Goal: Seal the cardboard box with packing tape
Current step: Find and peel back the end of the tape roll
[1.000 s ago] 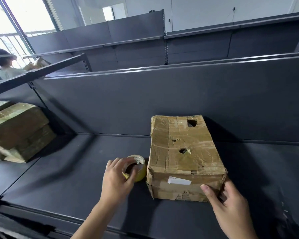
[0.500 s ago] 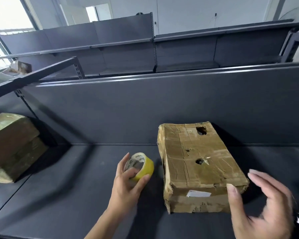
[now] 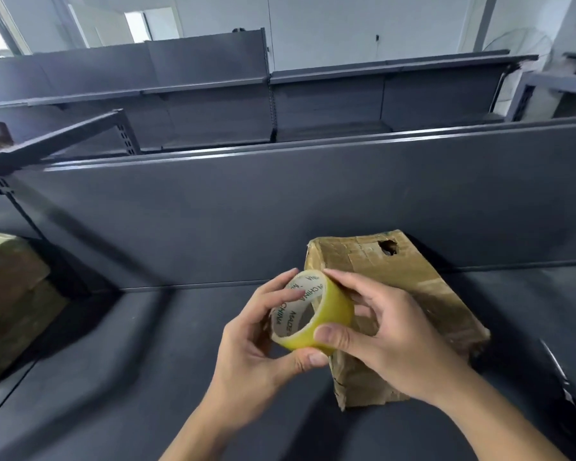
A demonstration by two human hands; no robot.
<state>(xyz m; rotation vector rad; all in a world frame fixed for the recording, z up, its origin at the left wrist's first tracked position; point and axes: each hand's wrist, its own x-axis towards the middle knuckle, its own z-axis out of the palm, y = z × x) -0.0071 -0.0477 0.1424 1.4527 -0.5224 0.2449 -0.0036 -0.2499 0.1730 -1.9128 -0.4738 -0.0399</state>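
1. Left hand (image 3: pixel 253 347) grips the tape roll (image 3: pixel 338 311) from its own side. Its fingers curl at the cardboard core and its thumb sits beneath the roll.
2. Right hand (image 3: pixel 396 341) pinches the same roll, with the thumb (image 3: pixel 330 336) flat on the yellow outer wrap and the forefinger across the top rim. Both hands are closed on the roll, which is held in the air.
3. Cardboard box (image 3: pixel 413 277) lies on the dark shelf (image 3: pixel 147 361), just behind and under the right hand and partly hidden by it. Its long side runs away from the hands. The top is worn, with a torn hole (image 3: pixel 387 247) near the far end and glossy old tape. The seam is hard to make out.
4. No strip runs from the roll to the box, so sealing looks not yet begun. The step in hand is probably finding the tape's free end. No loose tab shows on the visible face.
5. To do it well, the left hand should steady the core and turn the roll slowly while the right thumbnail drags across the wrap until it catches a ridge. The film is glossy, so touch will likely serve better than sight.
6. The end should be lifted across its full width, since picking at one corner risks tearing off a sliver.
7. The roll should stay low and close to the box's near end, and the strip should start on the near face for anchorage.
8. The cardboard looks soft, so smoothing pressure should be light, especially near the hole.
9. Other boxes (image 3: pixel 10 294) sit well off beyond the left hand and are not in the way.
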